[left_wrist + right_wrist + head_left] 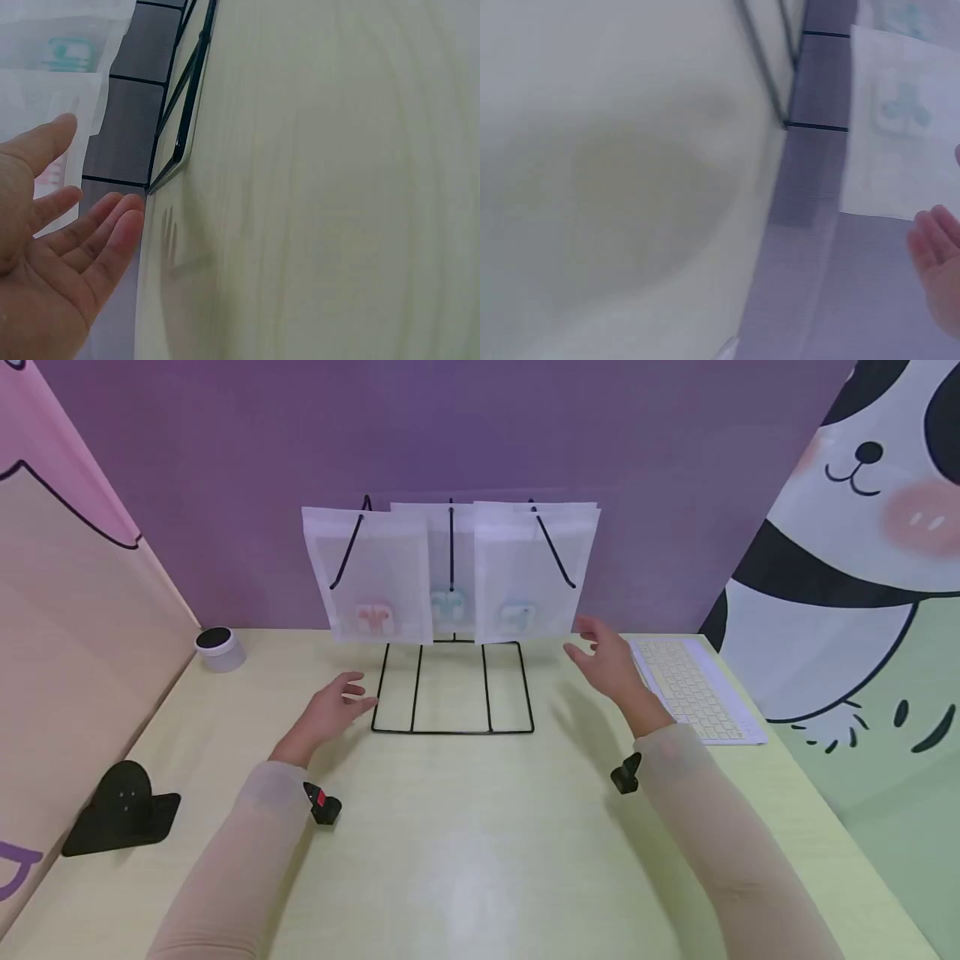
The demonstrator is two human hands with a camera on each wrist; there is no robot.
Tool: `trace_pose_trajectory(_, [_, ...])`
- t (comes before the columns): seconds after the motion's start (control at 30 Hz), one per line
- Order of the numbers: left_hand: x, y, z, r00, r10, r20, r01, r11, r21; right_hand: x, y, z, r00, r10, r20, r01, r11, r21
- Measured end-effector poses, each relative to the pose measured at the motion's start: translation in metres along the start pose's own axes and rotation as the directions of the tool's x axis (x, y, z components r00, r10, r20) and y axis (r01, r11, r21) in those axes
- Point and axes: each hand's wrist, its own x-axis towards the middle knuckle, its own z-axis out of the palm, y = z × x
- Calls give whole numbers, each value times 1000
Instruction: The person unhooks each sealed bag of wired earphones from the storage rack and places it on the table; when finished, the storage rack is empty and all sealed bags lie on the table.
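Observation:
A black wire display rack (452,732) stands at the back of the table, translucent white bags hanging from its hooks. Through the left bag (386,556) shows a pink earphone-like shape, also seen in the left wrist view. The middle bag (440,552) has a teal one and the right bag (510,556) a pale blue one. My left hand (336,706) is beside the rack's left base bar, fingers loosely bent and holding nothing. My right hand (606,667) is at the lower right corner of the right bag, fingers apart; whether they touch it I cannot tell.
A white keyboard (693,689) lies on the right of the table. On the left are a small white jar with a dark lid (219,649) and a black stand (123,810). A purple panel (225,485) rises behind the rack.

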Motion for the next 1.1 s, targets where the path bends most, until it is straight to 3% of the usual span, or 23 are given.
trace_pose_trajectory(0.23, [-1,-4,5,995,-62,82,74,986,-152,30,-27,-23,981,-33,-191,74,974,212])
trace_pose_trajectory(0.47, [-1,-7,11,992,-50,114,68,986,-155,63,-50,-43,958,-23,-285,91,969,228])
trace_pose_trajectory(0.77, [3,-11,16,994,-39,106,48,995,-87,86,-58,-54,944,19,-330,72,962,264])
trace_pose_trajectory(0.93, [3,-14,15,987,-80,141,89,994,-62,91,-56,-57,959,48,-281,45,947,317])
trace_pose_trajectory(1.1, [5,-13,15,983,-75,165,83,996,-44,92,-55,-58,965,74,-251,20,936,352])
